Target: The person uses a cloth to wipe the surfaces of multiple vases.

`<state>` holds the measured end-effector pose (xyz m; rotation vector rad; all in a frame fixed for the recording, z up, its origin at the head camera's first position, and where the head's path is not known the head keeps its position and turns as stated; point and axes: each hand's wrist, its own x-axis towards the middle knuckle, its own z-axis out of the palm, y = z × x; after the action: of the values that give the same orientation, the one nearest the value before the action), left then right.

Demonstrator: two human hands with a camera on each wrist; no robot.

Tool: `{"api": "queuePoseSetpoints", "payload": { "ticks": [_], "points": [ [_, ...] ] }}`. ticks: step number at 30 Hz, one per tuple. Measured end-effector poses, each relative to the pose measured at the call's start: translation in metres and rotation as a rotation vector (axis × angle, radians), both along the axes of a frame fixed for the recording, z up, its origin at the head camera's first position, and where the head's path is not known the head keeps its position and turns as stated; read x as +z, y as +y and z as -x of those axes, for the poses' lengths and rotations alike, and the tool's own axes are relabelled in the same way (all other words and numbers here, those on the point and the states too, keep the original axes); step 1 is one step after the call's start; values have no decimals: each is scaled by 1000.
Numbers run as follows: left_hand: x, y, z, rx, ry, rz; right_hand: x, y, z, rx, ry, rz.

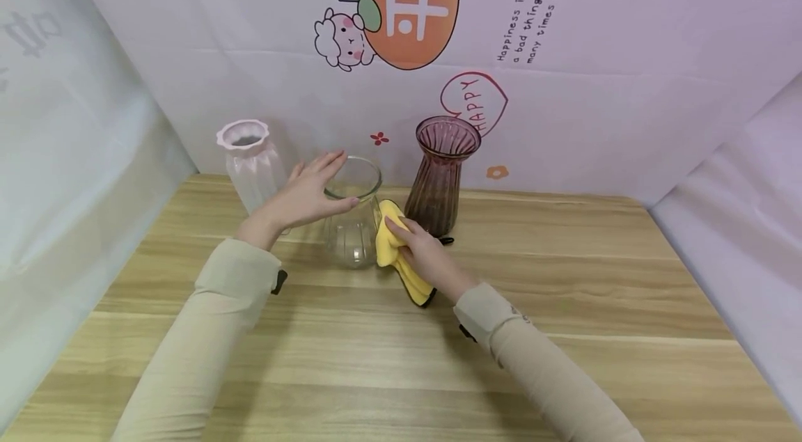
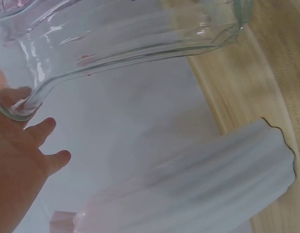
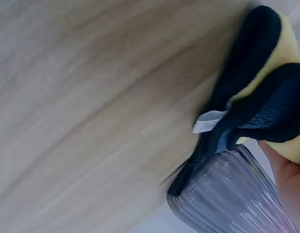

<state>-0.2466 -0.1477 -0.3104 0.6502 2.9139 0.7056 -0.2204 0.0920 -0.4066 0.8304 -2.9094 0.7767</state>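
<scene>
One clear vase (image 1: 352, 237) stands between the spread fingers of the left hand (image 1: 302, 197), which touch its rim, and the fingers of the right hand (image 1: 429, 257), which grasp a yellow cloth (image 1: 390, 247).

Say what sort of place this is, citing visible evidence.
Probably a screened-off tabletop workspace: a wood-grain table, a printed pale backdrop behind it, and pale sheeting at both sides.

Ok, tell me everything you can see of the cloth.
The cloth is yellow and black-edged, with a dark blue, fuzzy-looking side and a small white tag. It looks like soft fabric. Bunched into folds, it is gripped by the right hand, one end loose, at the right side of the clear vase, seemingly touching it.
</scene>
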Motion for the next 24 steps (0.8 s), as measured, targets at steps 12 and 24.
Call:
{"api": "queuePoseSetpoints", "payload": {
  "ticks": [12, 24],
  "points": [
    [-12, 3, -2, 72, 59, -68, 6, -2, 5, 22, 143, 106],
    [-8, 2, -1, 1, 68, -89, 24, -8, 11, 22, 196, 198]
  ]
}}
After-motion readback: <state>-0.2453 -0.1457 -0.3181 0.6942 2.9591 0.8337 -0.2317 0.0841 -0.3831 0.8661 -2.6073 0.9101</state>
